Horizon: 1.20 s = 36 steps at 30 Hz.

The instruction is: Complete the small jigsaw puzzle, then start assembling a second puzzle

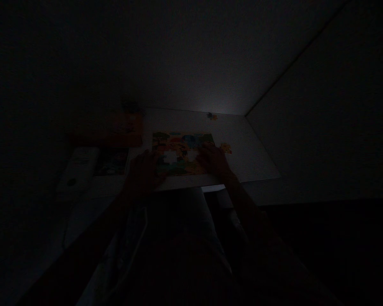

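In very dim light, a colourful jigsaw puzzle (pixel 185 170) with an animal and tree picture lies on the white table (pixel 242 165). Two white gaps show in its middle, one left of centre and one further right. My left hand (pixel 143 170) rests at the puzzle's left edge, thumb and fingers apart. Over the right part of the puzzle lies my right hand (pixel 213 160), its fingers stretched out beside the right gap. A loose puzzle piece (pixel 226 148) sits just right of that hand. Darkness hides whether anything small is under the fingertips.
More loose puzzle pieces (pixel 212 116) lie near the table's back edge. At the left stand an orange box (pixel 124 131), a dark picture card (pixel 111 161) and a white object with a dark round spot (pixel 78 170). Walls (pixel 191 63) enclose the back and right.
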{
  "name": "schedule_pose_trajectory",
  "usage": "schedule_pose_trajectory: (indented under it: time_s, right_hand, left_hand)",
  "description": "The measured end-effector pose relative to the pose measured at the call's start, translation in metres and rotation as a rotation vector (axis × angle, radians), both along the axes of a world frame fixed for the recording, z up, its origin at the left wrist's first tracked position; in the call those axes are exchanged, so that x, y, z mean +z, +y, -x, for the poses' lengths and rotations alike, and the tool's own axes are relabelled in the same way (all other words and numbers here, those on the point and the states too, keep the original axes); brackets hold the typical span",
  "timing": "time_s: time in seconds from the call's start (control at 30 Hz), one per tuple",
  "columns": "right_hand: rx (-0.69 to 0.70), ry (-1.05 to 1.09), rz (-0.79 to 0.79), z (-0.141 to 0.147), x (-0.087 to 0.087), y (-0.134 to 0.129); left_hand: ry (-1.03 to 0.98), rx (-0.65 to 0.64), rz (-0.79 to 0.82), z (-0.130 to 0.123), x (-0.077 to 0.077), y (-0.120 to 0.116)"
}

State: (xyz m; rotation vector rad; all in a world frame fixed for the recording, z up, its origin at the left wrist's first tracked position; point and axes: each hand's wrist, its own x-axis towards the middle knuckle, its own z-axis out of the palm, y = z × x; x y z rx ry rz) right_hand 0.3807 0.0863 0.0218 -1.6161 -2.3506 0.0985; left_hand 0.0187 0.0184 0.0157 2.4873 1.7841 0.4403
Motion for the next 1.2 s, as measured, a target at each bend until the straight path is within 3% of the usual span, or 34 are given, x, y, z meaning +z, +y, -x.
schedule_pose_trajectory:
  time_s: [0.37,0.63,0.77,0.9,1.03,1.2]
  right_hand:
    - [0.002,-0.089,0.012,0.012,0.011,0.000]
    - [0.006,-0.091,0.007,0.015,0.008,-0.002]
    - [0.039,-0.087,-0.002,0.009,0.011,0.009]
    - [0.052,0.022,0.086,-0.019,0.017,0.059]
    - [-0.173,0.350,0.072,-0.057,0.014,0.148]
    - [-0.428,0.330,0.018,-0.083,0.001,0.238]
  left_hand:
    - [-0.011,-0.005,0.008,-0.001,0.003,0.000]
    - [-0.004,-0.009,0.033,0.000,0.004,-0.002]
    - [0.007,-0.004,0.050,0.000,0.005,-0.001]
    - [-0.045,-0.002,0.053,0.002,0.003,0.000]
    - [-0.022,0.008,0.039,0.007,0.000,0.000]
    - [0.059,0.006,0.027,0.008,0.000,-0.001]
